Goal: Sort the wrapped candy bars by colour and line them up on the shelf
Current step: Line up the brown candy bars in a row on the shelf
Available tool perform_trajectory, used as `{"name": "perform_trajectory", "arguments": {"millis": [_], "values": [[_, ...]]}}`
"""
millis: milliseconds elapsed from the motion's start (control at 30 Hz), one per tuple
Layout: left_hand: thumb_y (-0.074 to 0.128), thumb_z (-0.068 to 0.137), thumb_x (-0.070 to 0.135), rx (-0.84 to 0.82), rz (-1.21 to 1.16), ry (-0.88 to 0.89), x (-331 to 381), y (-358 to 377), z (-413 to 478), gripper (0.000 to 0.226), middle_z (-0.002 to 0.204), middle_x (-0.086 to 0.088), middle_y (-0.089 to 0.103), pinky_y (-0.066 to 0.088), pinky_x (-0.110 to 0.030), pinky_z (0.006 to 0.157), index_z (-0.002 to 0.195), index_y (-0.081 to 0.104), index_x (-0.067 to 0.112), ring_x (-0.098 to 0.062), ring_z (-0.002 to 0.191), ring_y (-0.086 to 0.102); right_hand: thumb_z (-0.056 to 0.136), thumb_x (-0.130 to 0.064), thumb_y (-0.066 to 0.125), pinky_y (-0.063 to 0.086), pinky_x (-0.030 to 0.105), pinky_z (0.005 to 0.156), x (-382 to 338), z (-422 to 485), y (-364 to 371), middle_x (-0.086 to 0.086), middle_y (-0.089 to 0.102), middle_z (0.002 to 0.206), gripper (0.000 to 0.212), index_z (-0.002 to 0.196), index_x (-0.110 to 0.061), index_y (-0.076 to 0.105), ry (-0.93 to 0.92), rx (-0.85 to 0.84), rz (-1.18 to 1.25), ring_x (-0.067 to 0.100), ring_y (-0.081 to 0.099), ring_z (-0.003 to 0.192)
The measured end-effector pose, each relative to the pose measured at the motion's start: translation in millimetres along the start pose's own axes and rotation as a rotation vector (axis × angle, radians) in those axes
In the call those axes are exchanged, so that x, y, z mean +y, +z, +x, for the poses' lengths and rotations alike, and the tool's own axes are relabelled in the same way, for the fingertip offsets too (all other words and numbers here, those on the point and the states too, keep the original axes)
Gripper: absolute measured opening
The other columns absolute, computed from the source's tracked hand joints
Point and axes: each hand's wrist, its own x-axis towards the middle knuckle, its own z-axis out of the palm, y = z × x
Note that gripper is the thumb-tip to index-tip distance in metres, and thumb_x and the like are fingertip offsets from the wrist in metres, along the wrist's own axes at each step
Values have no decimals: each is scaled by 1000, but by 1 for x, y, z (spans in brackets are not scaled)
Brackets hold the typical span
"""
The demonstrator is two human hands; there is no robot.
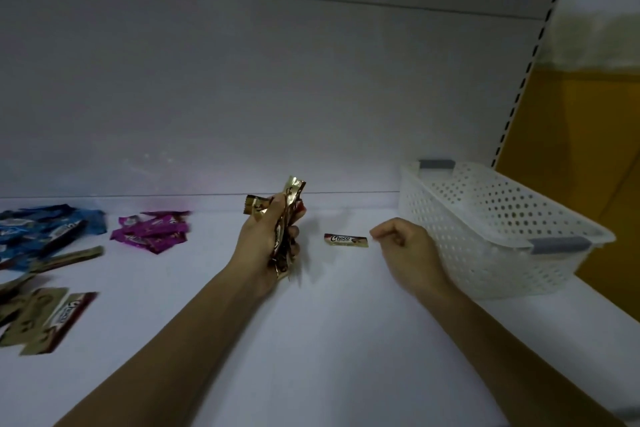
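Note:
My left hand (266, 239) grips a bunch of gold-wrapped candy bars (289, 196) upright above the middle of the white shelf (311, 340). A single gold bar marked "Choco" (346, 240) lies flat on the shelf just right of that hand. My right hand (401, 241) hovers with curled fingers right beside that bar, holding nothing. On the left lie a heap of blue bars (41, 229), a heap of purple bars (154, 229) and several loose gold bars (45, 315).
A white perforated plastic basket (491, 229) with grey handle grips stands at the right end of the shelf, close behind my right hand. The shelf's white back wall (277, 97) rises behind everything. A yellow wall (581, 149) shows past the slotted upright on the right.

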Motion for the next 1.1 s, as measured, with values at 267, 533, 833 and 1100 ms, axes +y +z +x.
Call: {"name": "perform_trajectory", "arguments": {"millis": [267, 533, 833, 1100], "values": [[52, 96, 40, 34, 124, -3, 4, 8, -10, 35, 72, 6, 69, 37, -21, 40, 113, 66, 12, -13, 54, 44, 92, -56, 40, 32, 35, 92, -28, -17, 22, -3, 60, 123, 48, 127, -27, 57, -396, -224, -819, 19, 50, 112], [50, 98, 36, 28, 169, -57, 9, 13, 12, 26, 91, 4, 75, 36, -22, 39, 107, 65, 16, -9, 47, 49, 94, -63, 25, 14, 41, 114, -17, 36, 51, -1, 20, 158, 65, 149, -28, 24, -139, -495, -846, 19, 18, 144], [51, 96, 39, -73, 189, -31, 7, 5, 28, 30, 72, 4, 72, 37, -22, 37, 105, 67, 15, -7, 43, 49, 94, -61, 30, 7, 41, 117, 2, 53, 56, -5, 10, 160, 63, 149, -32, 20, -156, -481, -756, 11, 4, 146], [49, 96, 40, -115, 185, -62, 12, 5, 22, 35, 62, 7, 66, 38, -21, 38, 109, 67, 13, -8, 43, 49, 93, -56, 40, 22, 34, 115, 1, 48, 55, -7, 36, 149, 56, 142, -30, 38, -223, -384, -706, 11, 29, 139]]}}
